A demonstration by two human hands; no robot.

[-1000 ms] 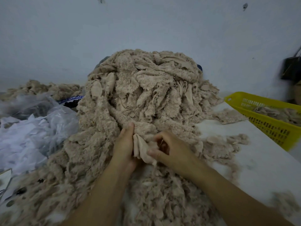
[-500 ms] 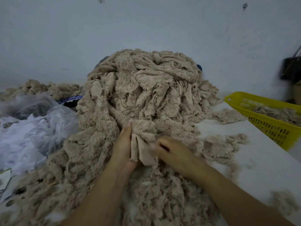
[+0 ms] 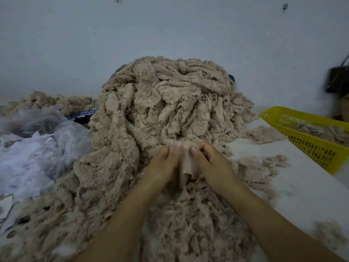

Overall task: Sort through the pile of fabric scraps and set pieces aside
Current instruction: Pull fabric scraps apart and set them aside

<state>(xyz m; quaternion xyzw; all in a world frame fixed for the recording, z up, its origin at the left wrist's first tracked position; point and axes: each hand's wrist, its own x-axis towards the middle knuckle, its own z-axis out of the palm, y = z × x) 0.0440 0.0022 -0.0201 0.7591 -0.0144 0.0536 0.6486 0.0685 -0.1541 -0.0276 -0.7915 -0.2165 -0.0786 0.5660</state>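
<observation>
Since I need to see what this piece is, I pinch the scrap (image 3: 188,165) by its top edge, left hand (image 3: 161,161) and right hand (image 3: 212,161) each gripping a corner. It hangs flat just in front of the pile (image 3: 160,110). To my right the yellow basket (image 3: 309,148) sits on the tabletop (image 3: 302,191), likely the set-aside spot. A second ago my left hand lay flat against the scrap and my right curled beside it. Now both sit higher, with the scrap spread between them.
</observation>
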